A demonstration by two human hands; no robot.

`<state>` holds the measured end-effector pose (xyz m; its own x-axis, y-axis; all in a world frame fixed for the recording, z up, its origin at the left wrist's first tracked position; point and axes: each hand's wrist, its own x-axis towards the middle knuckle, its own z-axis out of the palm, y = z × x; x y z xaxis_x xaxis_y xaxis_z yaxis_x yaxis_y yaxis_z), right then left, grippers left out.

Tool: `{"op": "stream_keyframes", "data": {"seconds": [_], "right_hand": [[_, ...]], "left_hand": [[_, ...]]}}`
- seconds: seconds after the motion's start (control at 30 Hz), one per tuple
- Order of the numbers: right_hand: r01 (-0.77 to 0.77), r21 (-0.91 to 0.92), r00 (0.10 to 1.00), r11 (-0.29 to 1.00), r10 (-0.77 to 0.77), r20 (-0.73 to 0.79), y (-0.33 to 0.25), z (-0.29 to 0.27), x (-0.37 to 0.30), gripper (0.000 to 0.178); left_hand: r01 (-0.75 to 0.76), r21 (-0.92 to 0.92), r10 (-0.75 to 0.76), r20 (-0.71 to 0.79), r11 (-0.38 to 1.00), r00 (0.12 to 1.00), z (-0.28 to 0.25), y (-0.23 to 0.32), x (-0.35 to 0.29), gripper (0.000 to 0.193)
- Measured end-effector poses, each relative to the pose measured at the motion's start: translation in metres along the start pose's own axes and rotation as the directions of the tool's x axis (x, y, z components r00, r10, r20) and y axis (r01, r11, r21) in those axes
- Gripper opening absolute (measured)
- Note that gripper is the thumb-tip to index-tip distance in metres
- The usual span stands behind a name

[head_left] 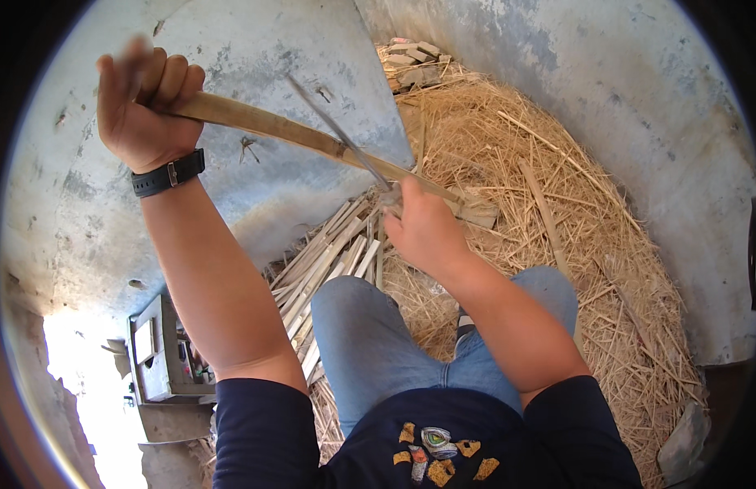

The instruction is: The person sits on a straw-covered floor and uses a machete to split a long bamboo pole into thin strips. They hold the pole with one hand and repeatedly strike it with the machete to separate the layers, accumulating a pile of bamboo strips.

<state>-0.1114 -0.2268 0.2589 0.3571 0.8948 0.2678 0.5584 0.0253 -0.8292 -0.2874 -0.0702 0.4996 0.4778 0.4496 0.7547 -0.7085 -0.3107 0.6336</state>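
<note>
My left hand (145, 122), with a black watch on its wrist, is raised at the upper left, fingers closed round the upper end of a long bamboo strip (268, 124). From there the strip slopes down to the right, passing behind my right hand (427, 224). That hand is closed on the handle of a knife, mostly hidden by the fingers. The knife's long thin blade (333, 126) points up and left, crossing the strip just above the right hand. Past the right hand, the strip's lower end lies by a flat piece of wood (480, 213).
Split strips (325, 253) lie heaped left of my knees. Straw and shavings (508, 138) cover the floor, with a longer bamboo piece (541, 204) on the right. Bricks (419, 61) are stacked at the back. Worn walls (557, 57) enclose the corner; a grey cabinet (162, 359) stands lower left.
</note>
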Motion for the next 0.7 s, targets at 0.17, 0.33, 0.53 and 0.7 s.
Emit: {"op": "stream_keyframes", "data": {"seconds": [0.17,0.33,0.53,0.7], "right_hand": [[-0.315,-0.280,0.936,0.907,0.347,0.069,0.141,0.003,-0.009,0.035],[-0.586,0.117,0.793,0.801,0.538,0.287,0.134,0.001,0.001,0.039],[-0.715,0.665,0.698,0.217,0.177,0.693,0.100,-0.013,0.002,0.027],[-0.699,0.642,0.715,0.316,0.331,0.616,0.116,-0.014,-0.003,0.027]], "left_hand": [[0.043,-0.088,-0.033,0.114,0.995,0.993,0.000,0.000,-0.010,0.030],[0.117,-0.157,-0.085,0.198,0.981,0.976,-0.002,0.010,-0.008,0.027],[0.144,-0.207,-0.088,0.258,0.968,0.962,-0.019,0.007,0.000,0.021],[0.191,-0.228,-0.114,0.311,0.955,0.943,-0.026,0.006,0.001,0.020]]}}
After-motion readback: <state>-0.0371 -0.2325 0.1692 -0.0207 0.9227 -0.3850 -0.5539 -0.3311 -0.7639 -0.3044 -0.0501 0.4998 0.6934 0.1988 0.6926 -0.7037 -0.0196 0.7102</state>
